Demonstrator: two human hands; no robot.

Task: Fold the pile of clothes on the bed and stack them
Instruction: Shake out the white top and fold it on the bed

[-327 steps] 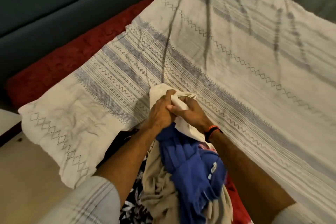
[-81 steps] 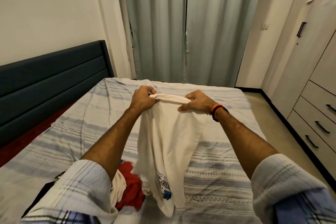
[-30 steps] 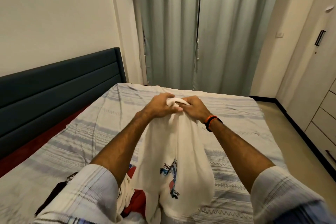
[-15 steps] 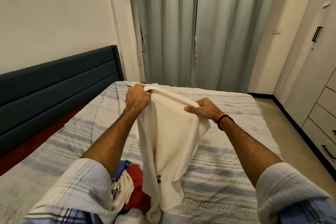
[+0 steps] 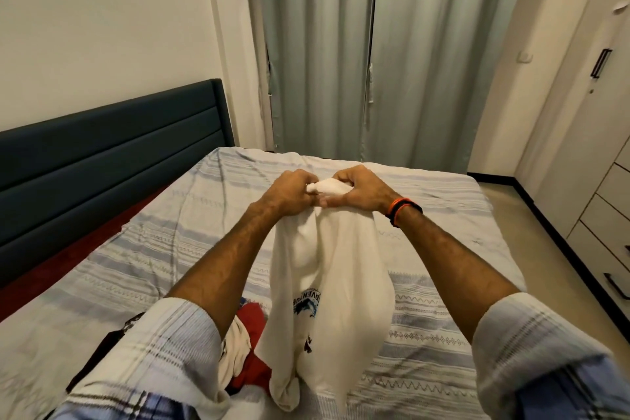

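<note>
The white T-shirt (image 5: 327, 283) hangs in the air over the bed (image 5: 177, 249), bunched at the top where both hands meet. The left hand (image 5: 289, 194) and the right hand (image 5: 358, 193) sit close together, their fingers (image 5: 341, 177) curled and pinching one rolled edge of the cloth — the print faces the person and the lower end droops near the pile of clothes (image 5: 250, 344) at the near edge of the bed.

To do this step well, I judge the hands should work apart along that edge until each pinches a corner or shoulder, so the shirt hangs flat and untwisted. Then it can go down on the open stretch of striped sheet, well clear of the pile — smoothing it before the first fold keeps the stack neat.
</note>
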